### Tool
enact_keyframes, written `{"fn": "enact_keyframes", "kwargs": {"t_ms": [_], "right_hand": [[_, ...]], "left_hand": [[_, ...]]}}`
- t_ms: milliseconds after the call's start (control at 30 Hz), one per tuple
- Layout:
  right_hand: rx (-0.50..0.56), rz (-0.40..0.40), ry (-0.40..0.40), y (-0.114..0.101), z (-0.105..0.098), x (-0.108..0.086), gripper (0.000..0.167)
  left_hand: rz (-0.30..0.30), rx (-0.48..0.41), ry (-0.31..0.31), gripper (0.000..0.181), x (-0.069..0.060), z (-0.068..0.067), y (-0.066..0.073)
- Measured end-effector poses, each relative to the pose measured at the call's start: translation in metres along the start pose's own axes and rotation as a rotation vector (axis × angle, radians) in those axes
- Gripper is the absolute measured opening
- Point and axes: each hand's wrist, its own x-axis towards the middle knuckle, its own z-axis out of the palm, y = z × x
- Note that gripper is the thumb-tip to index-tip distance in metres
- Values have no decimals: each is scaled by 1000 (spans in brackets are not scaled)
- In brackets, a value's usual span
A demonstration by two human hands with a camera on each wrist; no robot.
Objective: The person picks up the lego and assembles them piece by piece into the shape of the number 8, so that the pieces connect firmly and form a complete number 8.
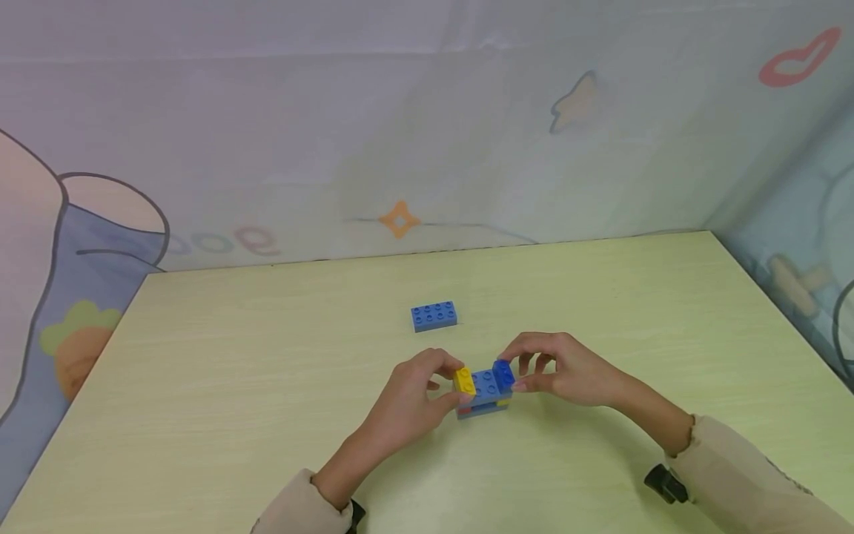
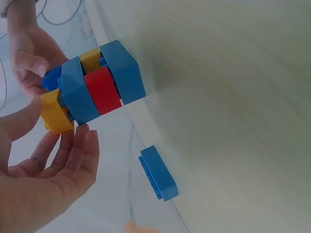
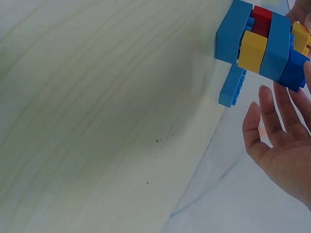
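Observation:
A stack of bricks stands on the table between the hands: a lower blue brick (image 2: 124,73), a red brick (image 2: 102,91) and a yellow brick (image 3: 252,52) side by side on it, then an upper blue brick (image 3: 276,46). On top, my left hand (image 1: 414,393) pinches a small yellow brick (image 1: 465,381) at the left end. My right hand (image 1: 577,371) pinches a small dark blue brick (image 1: 503,376) at the right end. Studs of the upper blue brick show between the two top bricks.
Behind the stack, a loose blue brick (image 1: 434,317) lies on the pale wooden table (image 1: 267,356). A printed cloth (image 1: 300,133) hangs along the table's back edge and continues at both sides.

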Motion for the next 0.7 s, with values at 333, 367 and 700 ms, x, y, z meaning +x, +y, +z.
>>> {"fn": "enact_keyframes", "kwargs": {"t_ms": [333, 367, 700], "right_hand": [[0, -8, 3, 2, 0, 0, 24], [0, -8, 4, 2, 0, 0, 24], [3, -10, 4, 1, 1, -1, 24]], "left_hand": [[29, -32, 28, 25, -2, 1, -3], [30, -34, 33, 25, -2, 1, -4], [27, -23, 39, 26, -2, 1, -5]]}}
